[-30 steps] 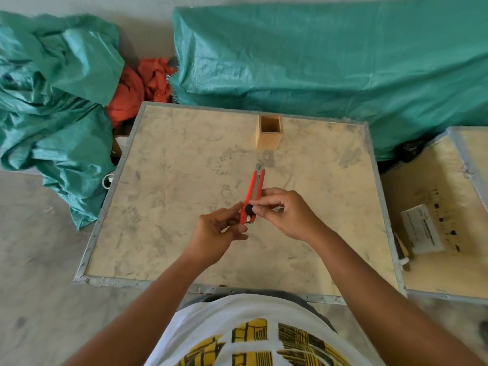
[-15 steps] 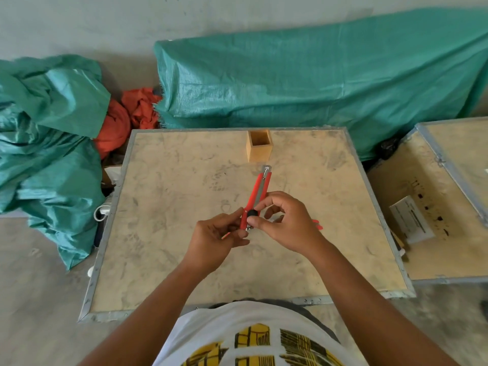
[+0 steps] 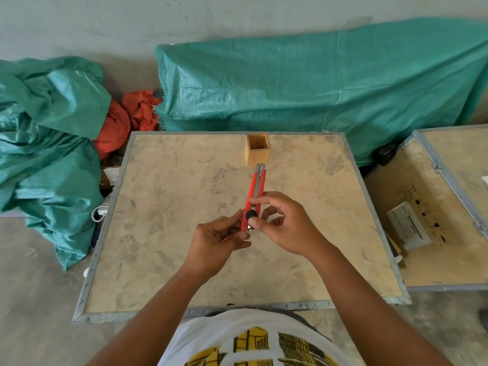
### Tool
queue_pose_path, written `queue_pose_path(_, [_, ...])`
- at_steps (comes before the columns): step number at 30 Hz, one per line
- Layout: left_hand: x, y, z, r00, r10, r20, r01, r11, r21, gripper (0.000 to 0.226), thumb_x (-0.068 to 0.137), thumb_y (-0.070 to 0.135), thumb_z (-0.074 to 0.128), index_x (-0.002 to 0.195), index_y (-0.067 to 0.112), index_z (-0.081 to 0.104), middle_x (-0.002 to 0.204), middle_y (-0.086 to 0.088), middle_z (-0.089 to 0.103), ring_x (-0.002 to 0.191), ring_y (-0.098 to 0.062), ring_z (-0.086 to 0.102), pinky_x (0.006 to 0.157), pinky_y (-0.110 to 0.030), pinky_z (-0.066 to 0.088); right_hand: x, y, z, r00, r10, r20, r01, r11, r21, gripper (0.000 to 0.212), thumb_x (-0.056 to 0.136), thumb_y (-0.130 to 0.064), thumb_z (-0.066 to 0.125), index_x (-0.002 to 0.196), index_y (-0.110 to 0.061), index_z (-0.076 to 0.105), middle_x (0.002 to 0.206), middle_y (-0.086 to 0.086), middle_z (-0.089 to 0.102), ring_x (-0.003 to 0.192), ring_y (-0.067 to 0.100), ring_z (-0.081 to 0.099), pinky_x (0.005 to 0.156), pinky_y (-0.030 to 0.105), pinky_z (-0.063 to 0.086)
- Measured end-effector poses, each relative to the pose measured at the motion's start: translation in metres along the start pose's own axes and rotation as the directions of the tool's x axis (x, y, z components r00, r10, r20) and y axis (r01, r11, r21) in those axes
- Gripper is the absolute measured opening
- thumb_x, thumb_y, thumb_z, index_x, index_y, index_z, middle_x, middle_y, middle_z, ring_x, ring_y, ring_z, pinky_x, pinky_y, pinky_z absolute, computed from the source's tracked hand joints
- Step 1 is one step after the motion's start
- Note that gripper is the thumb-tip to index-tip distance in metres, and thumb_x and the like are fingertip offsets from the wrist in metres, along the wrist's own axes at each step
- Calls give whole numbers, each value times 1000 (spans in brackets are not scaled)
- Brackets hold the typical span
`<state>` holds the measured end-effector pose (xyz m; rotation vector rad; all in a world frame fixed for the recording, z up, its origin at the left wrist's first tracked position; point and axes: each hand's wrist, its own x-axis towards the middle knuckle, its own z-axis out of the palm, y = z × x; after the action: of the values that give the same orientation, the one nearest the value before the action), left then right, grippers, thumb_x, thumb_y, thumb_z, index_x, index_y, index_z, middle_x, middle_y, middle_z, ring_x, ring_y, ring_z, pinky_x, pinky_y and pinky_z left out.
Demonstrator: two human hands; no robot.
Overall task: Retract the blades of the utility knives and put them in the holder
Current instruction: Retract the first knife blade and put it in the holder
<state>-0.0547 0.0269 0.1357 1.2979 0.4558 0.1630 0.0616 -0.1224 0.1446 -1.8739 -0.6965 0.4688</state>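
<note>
A red utility knife [image 3: 255,191] points away from me above the middle of the table [image 3: 169,233]. Only a short metal tip shows at its far end. My left hand [image 3: 220,240] pinches its near end from the left. My right hand [image 3: 285,225] grips the body, thumb beside the black wheel [image 3: 250,214]. A sliver of red shows under my left hand; I cannot tell what it belongs to. The small square wooden holder [image 3: 257,150] stands upright near the table's far edge, beyond the knife's tip, and looks empty.
Green tarpaulin [image 3: 317,88] covers bulky things behind the table and a heap at the left [image 3: 47,143], with orange cloth [image 3: 126,120] between them. A second framed board [image 3: 433,207] at the right carries a white box [image 3: 408,225].
The camera has tilted up, so the table sits lower in view. Both hands keep hold of the knife; less of the metal tip shows than before.
</note>
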Motion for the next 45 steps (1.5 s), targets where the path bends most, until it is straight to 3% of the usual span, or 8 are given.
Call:
queue_pose_path(8, [12, -2, 15, 1000, -3, -7, 3, 999, 33, 45, 83, -18, 64, 118, 9, 69, 105, -32, 64, 85, -27, 70, 76, -38, 63, 6, 11, -8, 986, -64, -151, 58, 997, -45, 22, 77, -24, 88, 87, -13, 71, 107, -6, 70, 87, 14, 70, 63, 21, 56])
queue_pose_path(16, [54, -5, 39, 998, -39, -45, 41, 999, 27, 47, 81, -15, 68, 112, 20, 72, 104, -18, 74, 91, -32, 71, 73, -37, 63, 46, 28, -42, 974, 98, -205, -84, 994, 75, 22, 92, -19, 75, 113, -25, 76, 107, -12, 76, 95, 9, 73, 81, 30, 63])
queue_pose_path(21, [113, -5, 49, 995, -23, -94, 33, 993, 111, 40, 82, -13, 69, 116, 9, 72, 101, -10, 78, 92, -37, 72, 77, -43, 63, 98, 40, -69, 976, 95, -197, -87, 995, 48, 28, 89, -12, 77, 114, -24, 77, 111, -8, 76, 96, 2, 71, 83, 7, 52])
queue_pose_path(28, [216, 2, 53, 991, -10, -132, 47, 960, 278, 42, 83, -6, 71, 114, 21, 73, 106, 1, 77, 88, -22, 74, 75, -36, 63, 198, 75, -89, 970, 96, -223, -99, 995, 1, 31, 87, -7, 78, 115, -20, 77, 113, -1, 78, 102, 12, 73, 90, 26, 59])
queue_pose_path(32, [276, 0, 49, 991, 1, -131, 58, 893, 445, 44, 82, 3, 75, 121, 24, 70, 111, 8, 73, 95, -7, 71, 90, -31, 58, 255, 99, -91, 959, 84, -269, -94, 995, -25, 30, 86, -3, 77, 112, -17, 78, 109, 1, 79, 97, 14, 75, 89, 27, 60])
queue_pose_path(36, [326, -11, 42, 984, 12, -179, 97, 804, 587, 68, 77, 5, 80, 138, 19, 53, 131, 3, 59, 126, -19, 53, 104, -31, 42, 295, 127, -81, 940, 52, -338, -90, 991, -100, 28, 87, 0, 75, 110, -15, 79, 109, 4, 79, 95, 16, 74, 87, 19, 57])
queue_pose_path(39, [352, -23, 38, 978, -72, -196, 184, 742, 644, 83, 82, 10, 78, 150, 19, 32, 149, -6, 47, 137, -26, 43, 99, -22, 34, 312, 148, -69, 940, 10, -342, -78, 980, -185, 27, 87, -1, 75, 111, -14, 79, 110, 5, 79, 95, 17, 73, 82, 9, 49])
queue_pose_path(45, [369, -43, 30, 977, -146, -158, 213, 750, 626, 67, 85, 6, 72, 144, 23, 44, 131, -4, 65, 128, -22, 55, 95, -25, 40, 313, 171, -52, 935, -108, -338, -2, 951, -309, 26, 86, 3, 74, 109, -7, 79, 107, 10, 79, 97, 22, 73, 84, 28, 56])
